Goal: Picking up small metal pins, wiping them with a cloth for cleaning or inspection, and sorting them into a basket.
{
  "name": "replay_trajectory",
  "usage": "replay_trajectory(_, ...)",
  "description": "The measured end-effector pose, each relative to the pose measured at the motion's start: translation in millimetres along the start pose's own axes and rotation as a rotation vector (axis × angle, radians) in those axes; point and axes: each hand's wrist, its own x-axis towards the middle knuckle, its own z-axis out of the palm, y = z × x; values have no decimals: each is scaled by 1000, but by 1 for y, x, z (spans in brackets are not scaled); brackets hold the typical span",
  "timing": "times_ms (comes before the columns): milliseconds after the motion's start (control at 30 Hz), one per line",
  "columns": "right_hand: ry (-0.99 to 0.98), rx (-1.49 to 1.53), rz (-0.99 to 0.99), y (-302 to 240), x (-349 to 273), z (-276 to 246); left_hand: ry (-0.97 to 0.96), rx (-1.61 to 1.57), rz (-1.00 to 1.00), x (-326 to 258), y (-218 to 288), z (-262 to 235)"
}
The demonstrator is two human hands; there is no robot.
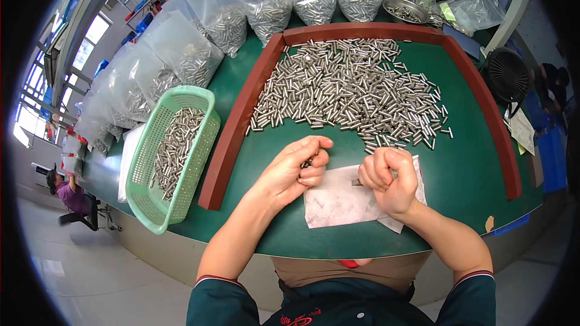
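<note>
My left hand (296,169) is curled closed above the green tabletop, with a few short metal pins showing between its fingers. Beside it, my right hand (391,181) makes a fist, and the end of a metal pin (356,182) sticks out on its left side. Under both hands lies a smudged white paper sheet (338,205). A wide pile of shiny metal pins (350,87) spreads over the table just beyond my hands. How many pins each hand holds is hidden by the fingers.
A dark red wooden frame (241,127) borders the pile on three sides. Left of it stands a green plastic basket (208,133) part-filled with pins. Clear bags of pins (269,12) line the back and left. A metal bowl (406,11) and a black fan (509,75) sit at right.
</note>
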Motion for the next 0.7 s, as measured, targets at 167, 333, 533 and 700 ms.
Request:
replay_trajectory(167,14,-41,-15,0,0,-1,618,1043,960,-22,44,-4)
replay_trajectory(333,15,8,23,-1,0,0,1554,1622,1370,-76,99,-43)
replay_trajectory(533,22,8,35,-1,0,3,1607,1997,1053,-77,95,-66)
replay_trajectory(700,39,-5,27,-1,0,-5,995,1832,1234,-14,59,-26)
